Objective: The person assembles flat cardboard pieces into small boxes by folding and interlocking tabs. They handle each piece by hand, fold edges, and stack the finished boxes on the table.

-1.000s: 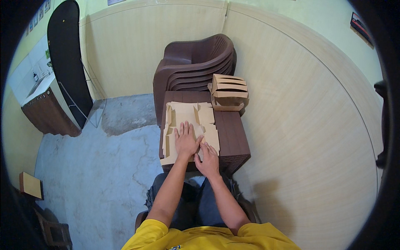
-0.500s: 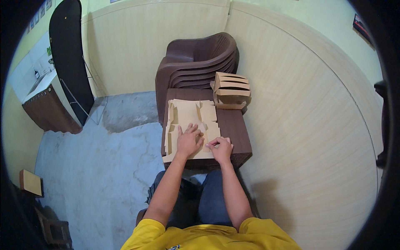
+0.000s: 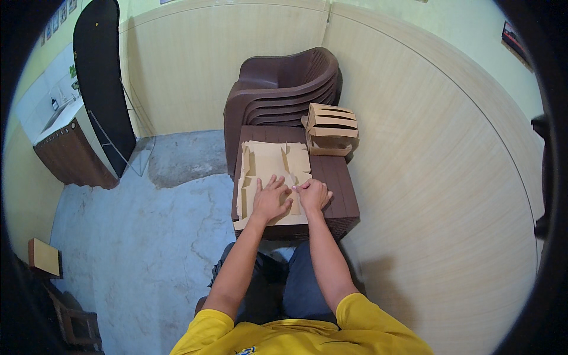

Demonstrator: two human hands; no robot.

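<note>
Flat brown cardboard box blanks [image 3: 265, 157] lie in a layered pile on a dark brown plastic table [image 3: 336, 186]; some of their side flaps stand partly up. My left hand [image 3: 272, 201] rests on the nearer part of the top blank, fingers spread and palm down. At the blank's right side, my right hand [image 3: 315, 195] has its thumb and forefinger pinched at a narrow upright flap [image 3: 296, 204]. Its other fingers are curled, and the exact contact of the fingertips is partly hidden.
Folded cardboard boxes [image 3: 333, 131] stand stacked at the table's far right corner. Behind the table are stacked brown plastic armchairs [image 3: 278, 77]. A wood-panelled wall [image 3: 426, 177] runs close along the right. To the left, a tall black board [image 3: 103, 77] leans near a sink counter [image 3: 74, 142].
My right hand has slid away from me along the flap, from the near end to further up the blank. My left hand has stayed nearly in place.
</note>
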